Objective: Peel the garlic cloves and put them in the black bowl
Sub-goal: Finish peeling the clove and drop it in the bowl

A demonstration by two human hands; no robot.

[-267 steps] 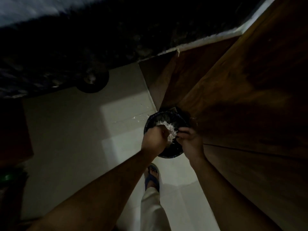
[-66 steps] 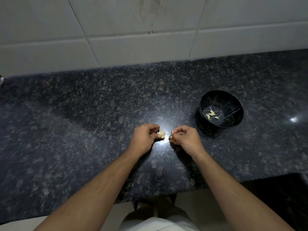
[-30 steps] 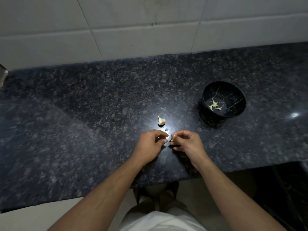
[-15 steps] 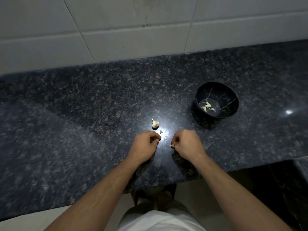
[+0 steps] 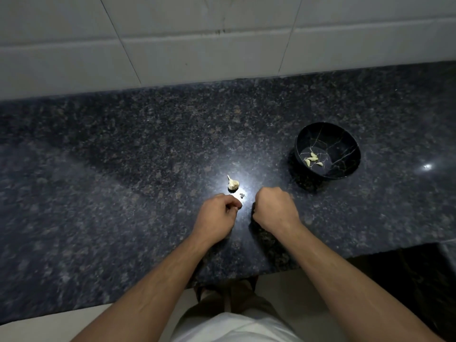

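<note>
Head view, the only one I have. Both hands sit low over the dark granite counter (image 5: 123,169), close together near its front edge.

Left hand (image 5: 217,214): fingers curled in toward the thumb, tips meeting at the inner side. I cannot tell whether anything is pinched there; nothing pale shows between them.

Right hand (image 5: 275,208): fist turned knuckles-up, fingers tucked under and hidden. My guess is that it holds a clove against the stone for peeling, but the frame does not show one, so I cannot say it holds anything.

The remaining garlic piece (image 5: 233,183), stalk upward, lies on the counter just beyond the left hand, under the bright glare patch. I read that as parked within easy reach while a single clove is worked. A few small dark scraps (image 5: 242,195), likely skin, lie between it and the hands.

The black bowl (image 5: 345,144) stands up and to the right of the right hand, apart from it. Several peeled cloves (image 5: 312,159) rest on its bottom, so the task is partly done. Placement suits a short right-hand drop.

Around: pale wall tiles (image 5: 197,45) behind the counter; white clothing (image 5: 234,327) at the bottom edge. Nothing stands between the hands and the bowl. The glare washes out detail where the fingertips meet.
</note>
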